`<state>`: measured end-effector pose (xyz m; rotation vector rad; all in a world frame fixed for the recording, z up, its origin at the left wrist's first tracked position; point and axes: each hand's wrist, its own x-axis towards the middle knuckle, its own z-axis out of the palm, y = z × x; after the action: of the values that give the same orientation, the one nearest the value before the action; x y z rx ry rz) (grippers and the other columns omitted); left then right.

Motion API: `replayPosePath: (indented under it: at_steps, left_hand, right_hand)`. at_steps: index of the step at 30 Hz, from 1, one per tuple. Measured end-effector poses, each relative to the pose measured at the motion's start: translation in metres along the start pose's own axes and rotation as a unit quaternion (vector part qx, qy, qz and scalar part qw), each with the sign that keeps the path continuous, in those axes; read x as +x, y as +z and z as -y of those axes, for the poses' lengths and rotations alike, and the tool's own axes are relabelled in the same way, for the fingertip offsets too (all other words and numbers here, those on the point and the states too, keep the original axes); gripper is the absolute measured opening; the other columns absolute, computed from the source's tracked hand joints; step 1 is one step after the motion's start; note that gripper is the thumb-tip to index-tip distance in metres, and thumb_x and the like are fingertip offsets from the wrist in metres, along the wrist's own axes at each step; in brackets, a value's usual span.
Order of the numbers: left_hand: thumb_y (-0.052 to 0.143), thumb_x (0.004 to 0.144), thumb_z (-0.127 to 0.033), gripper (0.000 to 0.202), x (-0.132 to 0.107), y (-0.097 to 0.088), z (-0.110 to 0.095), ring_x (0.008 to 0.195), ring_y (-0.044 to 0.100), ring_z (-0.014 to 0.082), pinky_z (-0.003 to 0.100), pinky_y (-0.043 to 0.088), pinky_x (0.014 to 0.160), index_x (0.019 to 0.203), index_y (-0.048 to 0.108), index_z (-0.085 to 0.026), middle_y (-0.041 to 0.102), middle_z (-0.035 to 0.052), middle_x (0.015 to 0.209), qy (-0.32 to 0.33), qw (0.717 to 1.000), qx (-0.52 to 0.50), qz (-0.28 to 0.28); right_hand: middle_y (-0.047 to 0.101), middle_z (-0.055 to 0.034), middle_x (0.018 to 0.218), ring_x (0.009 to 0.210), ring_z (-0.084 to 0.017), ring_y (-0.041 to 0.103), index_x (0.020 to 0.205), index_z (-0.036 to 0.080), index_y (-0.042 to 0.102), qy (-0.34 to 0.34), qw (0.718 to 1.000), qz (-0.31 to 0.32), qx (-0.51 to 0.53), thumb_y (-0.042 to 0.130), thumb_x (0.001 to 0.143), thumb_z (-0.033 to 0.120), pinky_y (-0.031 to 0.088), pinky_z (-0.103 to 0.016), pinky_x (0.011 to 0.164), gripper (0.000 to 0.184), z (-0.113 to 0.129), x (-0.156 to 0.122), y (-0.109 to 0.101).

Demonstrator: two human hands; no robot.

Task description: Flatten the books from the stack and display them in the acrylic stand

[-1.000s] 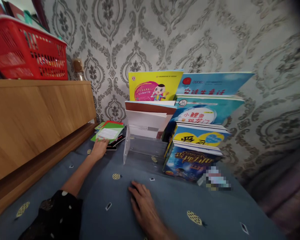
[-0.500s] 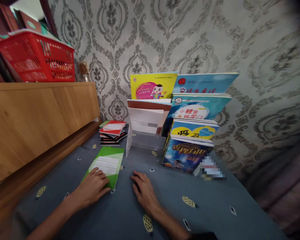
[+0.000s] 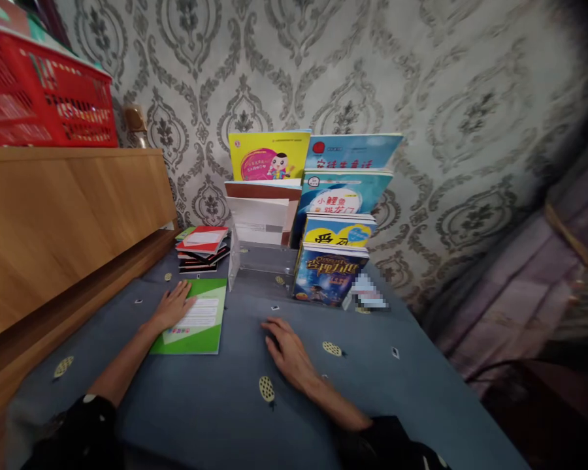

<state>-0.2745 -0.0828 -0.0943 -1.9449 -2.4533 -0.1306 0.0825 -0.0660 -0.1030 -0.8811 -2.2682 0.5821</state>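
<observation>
My left hand (image 3: 172, 305) lies flat, fingers stretched, on the left part of a green booklet (image 3: 196, 322) that rests on the blue cloth (image 3: 235, 405). My right hand (image 3: 288, 351) rests palm down on the cloth to the right of the booklet, fingers spread, holding nothing. Behind the booklet sits a small stack of thin books with a red one on top (image 3: 202, 247). A clear tiered rack (image 3: 255, 260) against the wall holds several children's books, among them a yellow one (image 3: 268, 155) and a dark blue one (image 3: 327, 281).
A wooden headboard (image 3: 63, 222) runs along the left, with a red plastic basket (image 3: 39, 98) on top. Patterned wallpaper (image 3: 421, 98) fills the back. Purple fabric (image 3: 519, 274) hangs at the right beyond the cloth's edge.
My left hand took the green booklet off the stack and drew it toward me onto the cloth, where it now lies flat. My right hand stayed resting on the cloth.
</observation>
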Motion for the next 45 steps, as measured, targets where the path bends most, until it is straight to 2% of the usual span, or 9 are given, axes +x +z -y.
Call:
replayPosePath:
  at_steps: [4, 10, 15, 19, 23, 28, 37, 41, 45]
  left_hand:
    - [0.023, 0.097, -0.043, 0.063, -0.016, 0.010, -0.001, 0.149, 0.021, 0.0258, 0.051, 0.027, 0.115, 0.150, 0.034, -0.011, 0.028, 0.0134, 0.158, 0.017, 1.000, 0.025, -0.009]
    - [0.024, 0.098, -0.042, 0.064, -0.043, 0.011, -0.015, 0.149, 0.019, 0.0275, 0.048, 0.026, 0.116, 0.150, 0.032, -0.005, 0.025, 0.0159, 0.159, 0.007, 0.999, 0.051, -0.005]
    - [0.024, 0.099, -0.041, 0.063, -0.064, 0.014, -0.031, 0.148, 0.021, 0.0302, 0.049, 0.027, 0.116, 0.149, 0.033, -0.003, 0.028, 0.0193, 0.157, -0.005, 0.998, 0.054, -0.024]
    - [0.027, 0.099, -0.043, 0.064, -0.082, 0.024, -0.048, 0.147, 0.024, 0.0313, 0.050, 0.028, 0.115, 0.148, 0.035, -0.003, 0.031, 0.0210, 0.155, 0.017, 0.997, 0.047, -0.049]
    - [0.028, 0.099, -0.044, 0.062, -0.094, 0.030, -0.074, 0.148, 0.020, 0.0300, 0.049, 0.025, 0.117, 0.148, 0.035, -0.007, 0.031, 0.0195, 0.156, 0.048, 0.997, 0.019, -0.063]
    - [0.029, 0.100, -0.046, 0.063, -0.091, 0.027, -0.105, 0.149, 0.018, 0.0302, 0.048, 0.024, 0.118, 0.148, 0.034, -0.006, 0.030, 0.0206, 0.157, 0.077, 0.996, -0.006, -0.053]
    - [0.028, 0.101, -0.047, 0.063, -0.078, 0.027, -0.149, 0.148, 0.021, 0.0320, 0.049, 0.025, 0.118, 0.147, 0.035, -0.005, 0.031, 0.0219, 0.156, 0.130, 0.990, -0.015, -0.058]
    - [0.028, 0.101, -0.048, 0.064, -0.077, 0.025, -0.157, 0.147, 0.025, 0.0331, 0.049, 0.024, 0.118, 0.145, 0.037, -0.002, 0.034, 0.0237, 0.154, 0.133, 0.989, 0.000, -0.057]
    - [0.031, 0.100, -0.050, 0.062, -0.071, 0.019, -0.156, 0.143, 0.033, 0.0329, 0.051, 0.027, 0.117, 0.142, 0.042, -0.005, 0.041, 0.0230, 0.150, 0.153, 0.985, 0.011, -0.075]
  right_hand:
    - [0.061, -0.0149, 0.128, 0.120, -0.024, 0.058, 0.118, 0.015, 0.064, 0.022, 1.000, 0.001, -0.011, 0.046, 0.089, 0.014, 0.047, -0.044, 0.104, 0.034, -0.013, -0.010, -0.010]
    - [0.062, -0.0130, 0.128, 0.121, -0.023, 0.057, 0.119, 0.017, 0.064, 0.031, 0.999, -0.010, -0.002, 0.045, 0.090, 0.015, 0.046, -0.044, 0.104, 0.035, -0.015, -0.013, -0.010]
    - [0.061, -0.0148, 0.128, 0.121, -0.024, 0.056, 0.120, 0.014, 0.063, 0.038, 0.999, 0.000, -0.005, 0.045, 0.090, 0.014, 0.045, -0.043, 0.105, 0.035, -0.011, -0.013, -0.012]
    - [0.061, -0.0147, 0.129, 0.121, -0.025, 0.055, 0.119, 0.014, 0.063, 0.031, 0.999, -0.003, -0.009, 0.045, 0.090, 0.014, 0.045, -0.044, 0.105, 0.035, -0.010, -0.014, -0.011]
    - [0.061, -0.0125, 0.127, 0.120, -0.024, 0.056, 0.120, 0.017, 0.063, 0.023, 1.000, -0.011, -0.009, 0.043, 0.093, 0.018, 0.044, -0.044, 0.106, 0.034, -0.009, -0.015, -0.011]
    - [0.061, -0.0155, 0.128, 0.121, -0.025, 0.055, 0.123, 0.011, 0.061, 0.029, 1.000, -0.001, -0.004, 0.041, 0.095, 0.020, 0.042, -0.042, 0.108, 0.035, -0.007, -0.014, -0.012]
    - [0.057, -0.0180, 0.134, 0.124, -0.027, 0.052, 0.127, 0.010, 0.060, 0.051, 0.998, -0.007, -0.048, 0.045, 0.092, 0.019, 0.040, -0.044, 0.109, 0.038, -0.011, -0.014, -0.012]
    - [0.057, -0.0173, 0.134, 0.124, -0.028, 0.052, 0.126, 0.010, 0.060, 0.056, 0.995, -0.010, -0.080, 0.047, 0.091, 0.018, 0.041, -0.043, 0.109, 0.038, -0.015, -0.014, -0.011]
    - [0.057, -0.0172, 0.134, 0.124, -0.028, 0.052, 0.126, 0.011, 0.060, 0.048, 0.993, 0.000, -0.110, 0.045, 0.093, 0.018, 0.041, -0.045, 0.109, 0.037, -0.014, -0.013, -0.011]
